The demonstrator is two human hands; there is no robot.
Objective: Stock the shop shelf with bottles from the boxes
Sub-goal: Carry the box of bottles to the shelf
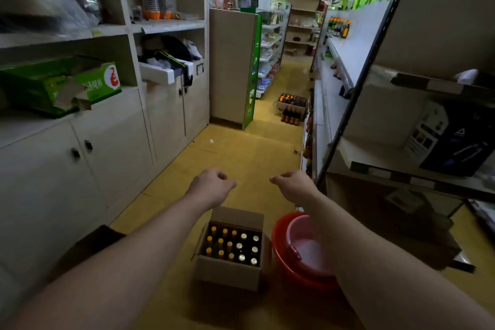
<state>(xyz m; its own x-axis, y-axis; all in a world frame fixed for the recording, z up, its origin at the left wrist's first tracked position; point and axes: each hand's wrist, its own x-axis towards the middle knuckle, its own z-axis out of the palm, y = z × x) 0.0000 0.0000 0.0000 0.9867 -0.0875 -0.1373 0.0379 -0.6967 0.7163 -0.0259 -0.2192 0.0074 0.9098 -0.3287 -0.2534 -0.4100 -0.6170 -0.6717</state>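
Both forearms reach straight ahead, level, above the yellow floor. The left hand [211,185] and right hand [292,185] hang apart, palms down, fingers loosely curled and holding nothing. Below and between the arms sits an open cardboard box [227,273] with its bottles [231,248] upright, caps up, just beside a red bucket [278,244]. The shelf [348,56] runs along the right.

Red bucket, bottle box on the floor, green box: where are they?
red bucket [280,250], head view, on its red left wall.
bottle box [227,276], head view, on its front cardboard wall.
green box [93,84], head view, on its printed end face.
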